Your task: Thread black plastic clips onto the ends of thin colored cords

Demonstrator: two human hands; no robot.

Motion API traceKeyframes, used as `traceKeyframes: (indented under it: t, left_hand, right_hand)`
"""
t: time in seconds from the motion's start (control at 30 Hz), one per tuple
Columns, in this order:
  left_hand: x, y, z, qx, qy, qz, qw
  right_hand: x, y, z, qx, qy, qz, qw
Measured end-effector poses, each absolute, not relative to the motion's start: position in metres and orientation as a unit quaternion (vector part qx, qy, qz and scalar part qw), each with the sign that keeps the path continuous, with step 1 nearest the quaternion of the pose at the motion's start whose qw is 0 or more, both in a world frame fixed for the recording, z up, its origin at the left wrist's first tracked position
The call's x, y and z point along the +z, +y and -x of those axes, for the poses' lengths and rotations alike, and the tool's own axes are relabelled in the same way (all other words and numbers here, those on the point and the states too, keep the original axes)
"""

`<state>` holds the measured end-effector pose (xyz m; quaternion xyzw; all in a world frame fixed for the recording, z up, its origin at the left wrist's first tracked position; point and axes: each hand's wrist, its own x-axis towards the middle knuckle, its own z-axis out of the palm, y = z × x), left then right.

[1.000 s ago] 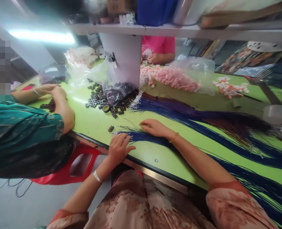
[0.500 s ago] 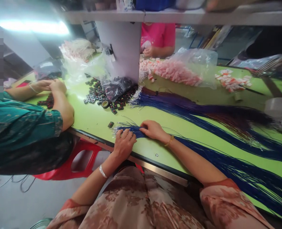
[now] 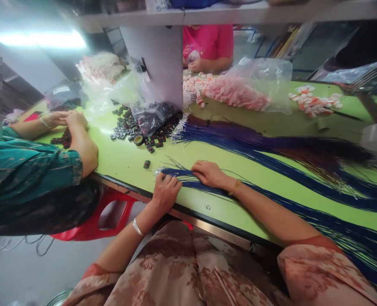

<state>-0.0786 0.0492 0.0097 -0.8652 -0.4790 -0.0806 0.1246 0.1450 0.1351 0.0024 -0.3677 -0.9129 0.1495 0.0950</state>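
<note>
A long bundle of dark blue wires (image 3: 290, 200) with silvery ends lies along the near edge of the green table. My left hand (image 3: 166, 191) is closed over the bundle close to its silvery tips, fingers curled. To its right, my right hand (image 3: 209, 173) grips wires of the same bundle, thumb and fingers pressed together. Between the two hands the wires run in separate strands. One small black connector housing (image 3: 146, 164) lies just beyond the wire tips.
A pile of black connector housings (image 3: 124, 124) lies beyond, with a roll of tape (image 3: 138, 140). More blue wires (image 3: 233, 136) stretch across the table's middle. Pink and white pieces (image 3: 236, 91) lie farther back. A co-worker in a teal sleeve (image 3: 32, 155) sits left; another person (image 3: 209, 46) sits opposite.
My right hand has slid slightly right along the wires. My left hand's fingers are more curled over the bundle. The view has shifted a little.
</note>
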Motion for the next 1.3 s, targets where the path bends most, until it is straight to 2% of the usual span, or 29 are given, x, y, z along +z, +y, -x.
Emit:
traceKeyframes:
  t: [0.13,0.43,0.53,0.63,0.8,0.97,1.03,1.17,1.3]
  left_hand:
    - [0.014,0.055,0.087,-0.074,-0.496,0.855,0.132]
    - [0.009,0.072,0.065,-0.089,-0.435,0.896,0.021]
    - [-0.004,0.083,0.073,-0.109,-0.437,0.893,0.006]
    - [-0.011,0.091,0.085,-0.131,-0.431,0.893,-0.002]
    - [-0.009,0.095,0.095,-0.128,-0.39,0.912,0.018]
    - [-0.005,0.097,0.094,-0.093,-0.304,0.947,0.037]
    - [-0.005,0.099,0.096,-0.079,-0.286,0.953,0.057]
    - [0.003,0.105,0.102,-0.059,-0.35,0.931,0.083]
    - [0.024,0.096,0.098,-0.018,-0.422,0.901,0.1]
  right_hand:
    - [-0.002,0.131,-0.169,0.149,-0.921,0.343,0.111]
    - [0.018,0.102,-0.136,0.175,-0.893,0.406,0.086]
    - [0.02,0.075,-0.154,0.157,-0.901,0.388,0.112]
    - [0.011,0.045,-0.194,0.112,-0.909,0.389,0.1]
    - [-0.004,0.033,-0.289,0.039,-0.847,0.524,0.077]
    - [-0.004,0.053,-0.354,-0.019,-0.814,0.58,0.023]
    - [-0.001,0.056,-0.36,-0.018,-0.807,0.589,0.027]
    - [0.005,0.036,-0.346,0.021,-0.8,0.591,0.1]
    - [0.003,0.003,-0.336,0.049,-0.853,0.508,0.109]
